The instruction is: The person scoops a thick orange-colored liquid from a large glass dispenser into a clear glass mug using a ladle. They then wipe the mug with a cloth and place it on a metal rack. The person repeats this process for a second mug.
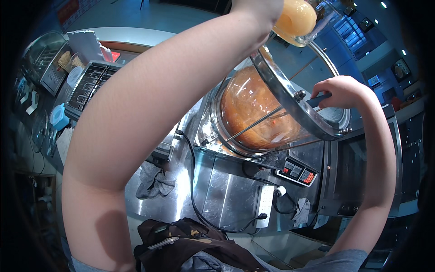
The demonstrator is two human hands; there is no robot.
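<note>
Raised at the top edge, my left hand (pixel 260 12) is partly cut off, and its fingers are hidden. Against it, tilted in the air, is a clear container (pixel 300 40) with a smooth pale-yellow mass (pixel 299 18) inside. Below stands a large glass vessel (pixel 246 93) with an orange-brown, wet-looking content, set in a metal frame with thin rods and a steel top ring (pixel 282 88). My right hand (pixel 343 90) grips a dark handle (pixel 319 101) at the ring's right side. The handle's far end is hard to make out through the glass.
On the steel counter (pixel 217 190) lie a grey cloth (pixel 154 182), a white power strip (pixel 265 205) with black cords, and a scale (pixel 297 173) with red keys. A grill rack (pixel 91 81) and a blue-lidded tub (pixel 59 117) stand left. An oven (pixel 350 166) stands right.
</note>
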